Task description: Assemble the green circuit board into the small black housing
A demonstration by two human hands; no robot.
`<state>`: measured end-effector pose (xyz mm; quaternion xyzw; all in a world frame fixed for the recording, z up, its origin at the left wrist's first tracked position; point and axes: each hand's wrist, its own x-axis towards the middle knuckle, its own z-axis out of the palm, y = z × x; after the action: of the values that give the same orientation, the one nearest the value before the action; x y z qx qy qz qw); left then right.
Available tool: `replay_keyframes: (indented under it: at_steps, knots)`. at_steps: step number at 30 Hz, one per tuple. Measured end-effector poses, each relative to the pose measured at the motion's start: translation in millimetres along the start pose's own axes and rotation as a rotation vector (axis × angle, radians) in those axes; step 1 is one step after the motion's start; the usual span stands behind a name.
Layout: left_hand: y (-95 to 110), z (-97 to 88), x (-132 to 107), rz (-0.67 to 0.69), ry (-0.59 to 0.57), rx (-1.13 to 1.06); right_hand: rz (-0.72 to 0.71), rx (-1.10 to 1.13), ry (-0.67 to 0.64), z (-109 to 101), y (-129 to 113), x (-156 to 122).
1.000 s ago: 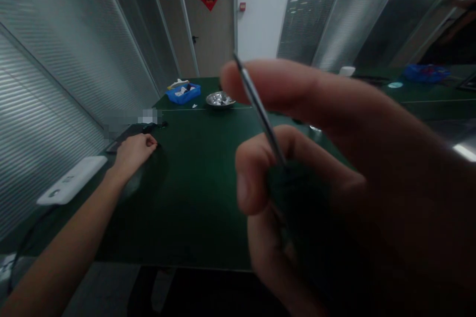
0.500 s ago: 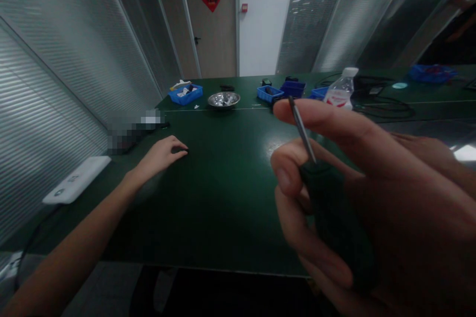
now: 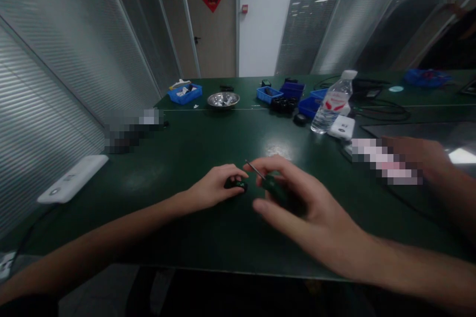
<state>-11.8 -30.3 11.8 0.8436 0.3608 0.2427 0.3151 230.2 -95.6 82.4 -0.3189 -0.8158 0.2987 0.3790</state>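
Low over the middle of the dark green table [image 3: 178, 237], my left hand [image 3: 213, 188] pinches a small dark rounded part [image 3: 241, 185] with a greenish sheen between thumb and fingers. Its kind is too small and dim to make out. Just to the right, my right hand [image 3: 308, 198] is closed around the dark green handle of a screwdriver [image 3: 274, 187]. The thin metal shaft slants up and left, its tip close to my left fingertips and apart from the dark part. My palm partly hides the handle.
Another person's hand [image 3: 420, 156] rests at the right. Behind it stand a water bottle [image 3: 332, 104] and a white device [image 3: 342, 128]. Across the back are a metal bowl [image 3: 223, 101], a blue bin [image 3: 185, 94] and black round parts [image 3: 283, 105]. A white power bank-like box [image 3: 74, 178] lies left.
My left hand has moved right and nearer with the dark part. My right hand has lowered from close to the camera, bringing the screwdriver beside my left hand.
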Motion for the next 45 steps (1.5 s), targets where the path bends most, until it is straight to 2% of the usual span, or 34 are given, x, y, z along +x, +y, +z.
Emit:
replay_keyframes:
  at_steps: [3,6,9,18,45]
  knots:
    - [-4.1,6.5,2.5,-0.010,0.025,-0.020,-0.119,-0.244,-0.030,0.8,45.9,22.7]
    - [-6.6,7.6,1.0,-0.005,0.036,0.000,-0.161,-0.492,-0.165,2.6,95.6,24.2]
    - [-6.5,6.9,-2.1,0.028,0.044,0.081,-0.197,-0.573,-0.267,5.3,119.4,20.7]
    - [-2.5,6.3,-5.6,-0.033,0.109,0.274,-0.189,-0.540,-0.254,7.5,114.7,21.2]
    - [-1.0,4.6,-6.3,0.019,0.097,0.262,-0.232,-0.522,-0.252,7.1,114.4,20.7]
